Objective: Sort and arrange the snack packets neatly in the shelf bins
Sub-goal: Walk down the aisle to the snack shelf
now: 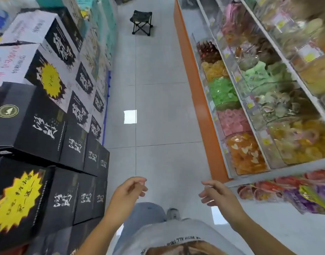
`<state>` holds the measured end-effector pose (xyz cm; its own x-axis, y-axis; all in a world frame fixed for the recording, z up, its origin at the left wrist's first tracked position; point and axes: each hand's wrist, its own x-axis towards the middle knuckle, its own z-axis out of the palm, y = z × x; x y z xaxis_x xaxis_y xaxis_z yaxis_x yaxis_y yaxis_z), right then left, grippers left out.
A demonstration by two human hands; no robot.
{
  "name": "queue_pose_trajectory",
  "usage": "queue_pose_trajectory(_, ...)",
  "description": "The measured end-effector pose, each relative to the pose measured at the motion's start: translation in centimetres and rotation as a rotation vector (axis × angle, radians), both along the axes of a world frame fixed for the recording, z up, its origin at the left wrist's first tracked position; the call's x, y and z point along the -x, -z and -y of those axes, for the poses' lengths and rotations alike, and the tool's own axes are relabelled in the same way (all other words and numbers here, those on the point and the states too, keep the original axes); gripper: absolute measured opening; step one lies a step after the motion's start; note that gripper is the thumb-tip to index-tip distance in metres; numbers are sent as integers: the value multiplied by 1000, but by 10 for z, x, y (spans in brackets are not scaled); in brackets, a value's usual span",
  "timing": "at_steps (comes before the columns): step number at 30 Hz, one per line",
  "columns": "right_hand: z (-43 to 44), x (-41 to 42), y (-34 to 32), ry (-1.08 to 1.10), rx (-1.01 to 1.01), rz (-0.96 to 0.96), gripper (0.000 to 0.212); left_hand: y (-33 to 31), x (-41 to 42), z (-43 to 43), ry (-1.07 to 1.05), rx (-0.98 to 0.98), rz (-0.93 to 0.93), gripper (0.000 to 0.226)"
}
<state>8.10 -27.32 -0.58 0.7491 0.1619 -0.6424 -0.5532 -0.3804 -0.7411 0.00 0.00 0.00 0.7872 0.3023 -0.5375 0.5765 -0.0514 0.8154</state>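
Clear shelf bins (229, 100) run along the right side, filled with snack packets: dark red, yellow, green (223, 93), pink (233, 122) and orange (245, 153) in the lowest row. Purple and red packets (294, 190) lie on a white ledge at the lower right. My left hand (128, 192) hangs over the aisle floor with loosely curled fingers, holding nothing. My right hand (217, 195) is a little left of the ledge, fingers spread, holding nothing. Neither hand touches a packet.
Stacks of black and white cartons (47, 126) with yellow starburst labels line the left side of the aisle. A small folding stool (141, 23) stands on the grey tiled floor far ahead. The shelf unit has an orange base panel (204, 107).
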Motion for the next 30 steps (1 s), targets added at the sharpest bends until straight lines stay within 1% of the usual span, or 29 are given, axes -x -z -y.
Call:
queue_pose_trajectory(4, -28, -46, 3, -72, 16, 25, 17, 3, -17, -16, -98, 41, -10, 17)
queue_pose_trajectory(7, -65, -87, 5, -136, -7, 22, 18, 11, -34, -41, -126, 42, -29, 16)
queue_pose_trajectory(12, -136, -171, 16, -148, -13, 44, 17, 31, -98, -98, -157, 45, -22, 15)
queue_pose_trajectory(16, -180, -232, 13, -89, -1, 37, 17, 36, -177, -151, -103, 54, -30, 15)
queue_pose_trajectory(21, -211, -298, 6, 52, 11, 30, 17, 26, -294, -209, 53, 18, -14, 17)
queue_pose_trajectory(25, -223, -351, 5, 169, 9, 10, 19, 21, -393, -233, 115, 29, 22, 17)
queue_pose_trajectory(30, -236, -440, 21, 232, 21, -3, 17, 36, -513, -250, 174, 24, 29, 17)
